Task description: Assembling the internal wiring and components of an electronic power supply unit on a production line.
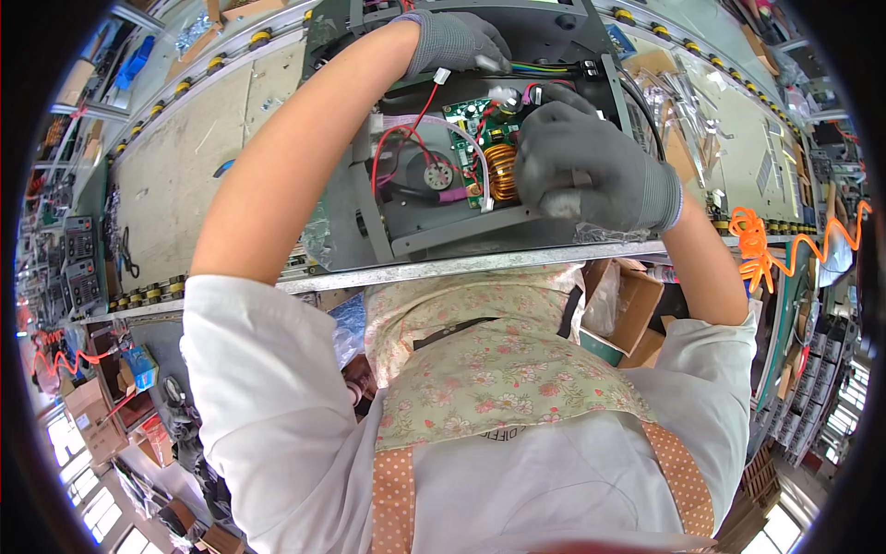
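A dark metal chassis (443, 231) lies in front of me with its inside exposed. Within it sits a green circuit board (461, 113) bearing a copper-wound coil (501, 172). My left hand (459, 42), in a grey glove, reaches over the far part; its fingers are curled beside a bundle of coloured wires (544, 68), and whatever they pinch is hidden. Over the board's right side, my grey-gloved right hand (591, 166) is closed, its grip hidden by the glove. Red wires (376, 159) and a white plug (442, 76) stand loose at the left. A round component (437, 175) shows below them.
Roller tracks (183, 85) run along both sides of the bench. Loose metal parts (688, 120) lie to the right, near a coiled orange air hose (755, 245). Scissors (127, 254) rest at far left. A metal rail (443, 270) edges the bench, with a cardboard box (637, 309) below.
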A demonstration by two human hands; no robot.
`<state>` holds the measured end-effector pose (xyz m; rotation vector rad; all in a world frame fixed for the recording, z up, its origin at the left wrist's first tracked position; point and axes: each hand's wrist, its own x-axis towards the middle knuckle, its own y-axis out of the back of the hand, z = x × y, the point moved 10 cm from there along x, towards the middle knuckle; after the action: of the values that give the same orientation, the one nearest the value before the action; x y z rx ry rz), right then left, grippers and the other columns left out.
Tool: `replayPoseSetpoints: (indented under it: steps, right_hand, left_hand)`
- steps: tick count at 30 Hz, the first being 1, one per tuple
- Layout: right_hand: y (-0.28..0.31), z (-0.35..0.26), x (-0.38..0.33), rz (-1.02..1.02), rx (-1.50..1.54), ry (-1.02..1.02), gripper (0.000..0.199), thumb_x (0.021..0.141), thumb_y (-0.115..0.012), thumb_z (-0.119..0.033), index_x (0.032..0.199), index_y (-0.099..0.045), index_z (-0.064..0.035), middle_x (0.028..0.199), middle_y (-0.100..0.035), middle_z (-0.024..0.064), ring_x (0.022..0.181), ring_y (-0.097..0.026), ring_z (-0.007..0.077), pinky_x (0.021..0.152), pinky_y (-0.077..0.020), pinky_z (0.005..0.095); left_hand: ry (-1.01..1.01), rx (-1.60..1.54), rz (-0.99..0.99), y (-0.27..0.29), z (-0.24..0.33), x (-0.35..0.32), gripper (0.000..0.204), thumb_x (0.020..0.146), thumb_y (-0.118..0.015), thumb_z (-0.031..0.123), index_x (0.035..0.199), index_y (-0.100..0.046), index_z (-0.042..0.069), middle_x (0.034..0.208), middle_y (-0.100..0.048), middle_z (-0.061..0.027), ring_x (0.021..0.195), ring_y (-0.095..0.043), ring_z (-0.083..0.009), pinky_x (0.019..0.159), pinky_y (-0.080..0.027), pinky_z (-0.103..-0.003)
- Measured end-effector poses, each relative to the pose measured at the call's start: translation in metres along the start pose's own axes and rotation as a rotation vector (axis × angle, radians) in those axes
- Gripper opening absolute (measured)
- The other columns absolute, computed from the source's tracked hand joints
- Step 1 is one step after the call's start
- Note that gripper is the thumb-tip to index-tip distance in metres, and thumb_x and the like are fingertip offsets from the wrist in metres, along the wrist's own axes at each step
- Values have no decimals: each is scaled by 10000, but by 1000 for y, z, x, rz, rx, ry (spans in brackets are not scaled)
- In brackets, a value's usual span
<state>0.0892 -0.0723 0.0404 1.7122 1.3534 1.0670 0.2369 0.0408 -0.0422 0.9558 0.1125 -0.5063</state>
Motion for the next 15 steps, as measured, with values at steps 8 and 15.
replayPoseSetpoints:
  steps: [8, 15]
  right_hand:
    - [31, 36, -17, 263, 613, -21, 320, 865, -669, -123, 1159, -624, -7, 916, -621, 23, 727, -560, 93, 674, -474, 279]
    - [55, 74, -17, 288, 79, -466, 416, 903, -653, -375, 1219, -695, -106, 1062, -730, 64, 820, -658, 190, 757, -518, 316]
  left_hand:
    - [112, -65, 233, 35, -20, -53, 446, 958, -580, 401, 1293, -626, 111, 1069, -707, -128, 906, -682, -238, 828, -532, -403]
    - [-95, 366, 186, 4, 4, -120, 495, 863, -638, 321, 1325, -622, 142, 930, -697, -119, 997, -670, -282, 1180, -258, -517]
